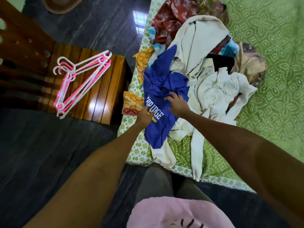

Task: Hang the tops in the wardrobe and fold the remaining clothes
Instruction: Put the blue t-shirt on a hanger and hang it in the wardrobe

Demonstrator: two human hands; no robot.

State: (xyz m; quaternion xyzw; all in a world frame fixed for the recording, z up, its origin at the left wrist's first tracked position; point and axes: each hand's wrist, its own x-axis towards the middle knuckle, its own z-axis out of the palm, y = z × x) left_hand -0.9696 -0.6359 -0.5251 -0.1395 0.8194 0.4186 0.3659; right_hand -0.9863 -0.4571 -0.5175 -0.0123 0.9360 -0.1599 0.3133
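Blue T-shirt (pixel 162 89) crumpled at bed edge (pixel 131 155), left hand (pixel 145 116) pinching it, right hand (pixel 178 105) spread flat on it

Blue printed t-shirt (pixel 164 83) crumpled atop clothes pile (pixel 205 66) at bed's left edge; pink and white hangers (pixel 79 83) stacked on chair seat.

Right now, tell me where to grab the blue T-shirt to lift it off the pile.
Probably pinch the blue T-shirt at the bunched upper part above the white lettering, coming from the near bed edge. It lies crumpled on top of the other clothes, and both the left hand and right hand already rest on it.
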